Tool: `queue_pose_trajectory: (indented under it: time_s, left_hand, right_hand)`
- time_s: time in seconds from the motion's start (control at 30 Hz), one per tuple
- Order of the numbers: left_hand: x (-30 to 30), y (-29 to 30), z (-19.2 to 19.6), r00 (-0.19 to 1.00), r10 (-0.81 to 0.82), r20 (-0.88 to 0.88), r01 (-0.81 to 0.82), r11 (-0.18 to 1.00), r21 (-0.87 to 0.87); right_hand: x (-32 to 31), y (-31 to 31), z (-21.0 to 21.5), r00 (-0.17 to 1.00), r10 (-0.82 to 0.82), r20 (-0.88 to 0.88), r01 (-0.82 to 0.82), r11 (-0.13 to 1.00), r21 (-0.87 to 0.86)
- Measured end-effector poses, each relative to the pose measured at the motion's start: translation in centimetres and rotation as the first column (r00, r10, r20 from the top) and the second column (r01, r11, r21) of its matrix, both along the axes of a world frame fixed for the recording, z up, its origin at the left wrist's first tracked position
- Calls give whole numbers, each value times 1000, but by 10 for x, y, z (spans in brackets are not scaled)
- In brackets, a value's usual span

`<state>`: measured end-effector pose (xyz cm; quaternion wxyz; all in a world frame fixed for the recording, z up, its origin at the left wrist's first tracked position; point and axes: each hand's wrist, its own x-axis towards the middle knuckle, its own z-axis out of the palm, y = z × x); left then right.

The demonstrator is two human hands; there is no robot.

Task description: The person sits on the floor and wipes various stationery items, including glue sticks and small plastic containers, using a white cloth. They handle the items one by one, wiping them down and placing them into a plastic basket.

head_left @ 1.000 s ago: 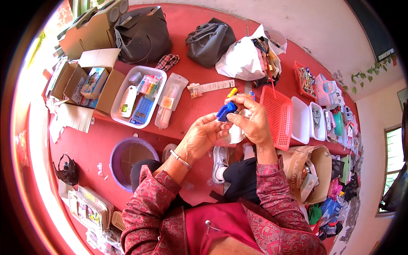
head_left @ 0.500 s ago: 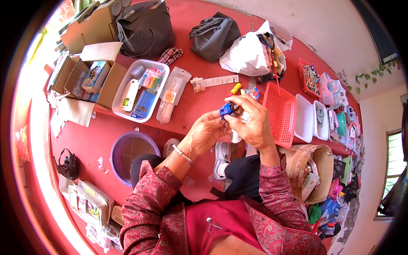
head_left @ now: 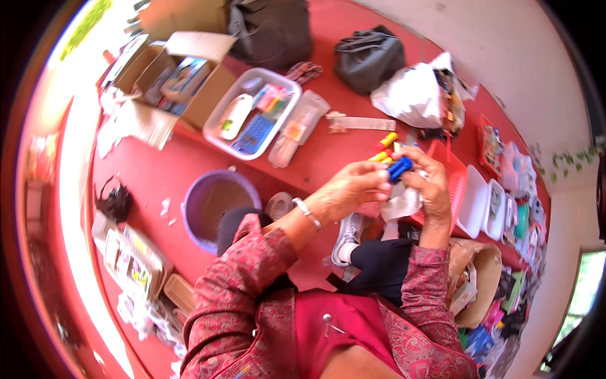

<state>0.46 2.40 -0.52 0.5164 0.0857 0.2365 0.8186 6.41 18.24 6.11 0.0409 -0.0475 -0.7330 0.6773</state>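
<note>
In front of me, over the red surface's near edge, a small blue object (head_left: 400,169) is held between my hands; its exact kind is unclear. My right hand (head_left: 430,180) grips it with thumb and fingers. A crumpled white cloth or paper (head_left: 402,203) hangs from that same hand. From the left, my left hand (head_left: 353,186) reaches in with its fingers closed, the tips pinched at the blue object's left end. Just beyond the fingers lie several yellow tubes with red parts (head_left: 386,141).
A white tray (head_left: 209,123) with bottles and pens lies left, beside an open cardboard box (head_left: 205,95). Red basket (head_left: 452,165) and white trays (head_left: 473,205) stand right. Dark bags (head_left: 369,60) sit at the back; a purple bucket (head_left: 185,211) is on the floor.
The whole view has shifted, so the surroundings sit further right. The blue object has been turned in my fingers, and more of the white cloth or paper shows below my right hand.
</note>
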Motion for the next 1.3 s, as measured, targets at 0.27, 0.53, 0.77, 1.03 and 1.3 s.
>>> queue_pose_trajectory:
  time_s: [0.27,0.53,0.77,1.03,1.3]
  left_hand:
    - [-2,-1,-8,965,246,-95,-261,939,-223]
    - [6,7,-14,896,410,-170,-441,777,-449]
    - [56,13,-55,436,-515,-738,-351,657,-667]
    - [57,-8,-55,-357,-906,-229,-112,285,-952]
    - [59,-22,-43,-437,-859,-268,-181,376,-909]
  right_hand:
    - [-13,-15,-20,989,-45,141,71,980,-185]
    - [-42,-6,-57,954,-45,296,160,913,-375]
    - [-117,-32,-107,924,57,378,41,968,-246]
    - [-193,-128,-168,820,367,440,-249,920,-304]
    - [-236,-162,-183,945,83,318,-253,800,545]
